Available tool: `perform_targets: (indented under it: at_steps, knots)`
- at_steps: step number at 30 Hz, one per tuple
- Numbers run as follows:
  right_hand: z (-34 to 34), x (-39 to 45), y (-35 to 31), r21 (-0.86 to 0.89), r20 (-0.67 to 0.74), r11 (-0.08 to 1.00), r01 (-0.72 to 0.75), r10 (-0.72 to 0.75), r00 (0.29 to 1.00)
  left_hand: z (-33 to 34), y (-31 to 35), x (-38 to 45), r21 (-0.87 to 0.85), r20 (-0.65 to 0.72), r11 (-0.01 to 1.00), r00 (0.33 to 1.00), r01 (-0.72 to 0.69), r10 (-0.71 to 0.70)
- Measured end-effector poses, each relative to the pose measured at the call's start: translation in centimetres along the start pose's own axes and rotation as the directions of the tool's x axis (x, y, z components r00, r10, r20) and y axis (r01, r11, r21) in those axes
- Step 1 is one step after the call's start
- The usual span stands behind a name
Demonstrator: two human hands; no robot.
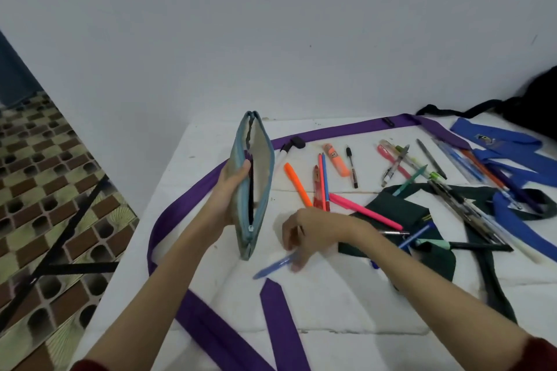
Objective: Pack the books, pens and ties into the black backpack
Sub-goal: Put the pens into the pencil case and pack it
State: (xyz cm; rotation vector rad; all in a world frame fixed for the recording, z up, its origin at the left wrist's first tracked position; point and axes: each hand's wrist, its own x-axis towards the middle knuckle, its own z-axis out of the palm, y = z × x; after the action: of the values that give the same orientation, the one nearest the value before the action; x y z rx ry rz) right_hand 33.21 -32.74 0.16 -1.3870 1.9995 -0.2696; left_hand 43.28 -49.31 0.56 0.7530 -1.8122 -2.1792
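Packing is at an early stage: your left hand grips the unzipped grey-blue fabric pencil pouch upright, your right hand pinches a blue plastic pen, while most pens, the purple tie and the black backpack at the far right edge wait.

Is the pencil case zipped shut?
No, the pencil case gripped by the left hand stands unzipped, a dark gap showing along its open zipper.

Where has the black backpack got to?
The black backpack sits at the table's far right corner against the wall, just behind the blue tie.
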Motion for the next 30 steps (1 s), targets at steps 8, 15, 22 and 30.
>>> perform_targets:
  at_steps: [8, 15, 22, 30]
  knots:
    - [-5.3, -0.8, 2.3, -0.093, -0.167, 0.989, -0.116, 0.099, 0.981, 0.3, 1.0, 2.2, 0.001, 0.046, 1.0, 0.999, -0.01, 0.01]
    - [-13.0, -2.0, -0.1, 0.559, -0.758, 0.78, 0.28, 0.343, 0.555, 2.5, 2.2, 4.5, -0.144, 0.036, 0.989, 0.999, -0.017, 0.023]
    - [-12.1, 4.2, -3.2, 0.459, -0.759, 0.857, 0.232, 0.243, 0.604, 4.0, 1.6, 6.9, -0.227, 0.029, 0.973, 0.998, -0.041, 0.048]
    - [-10.9, 6.5, -1.9, 0.278, -0.753, 0.96, 0.038, 0.193, 0.629, 1.8, 0.1, 7.9, -0.285, -0.035, 0.957, 0.998, -0.061, 0.054]
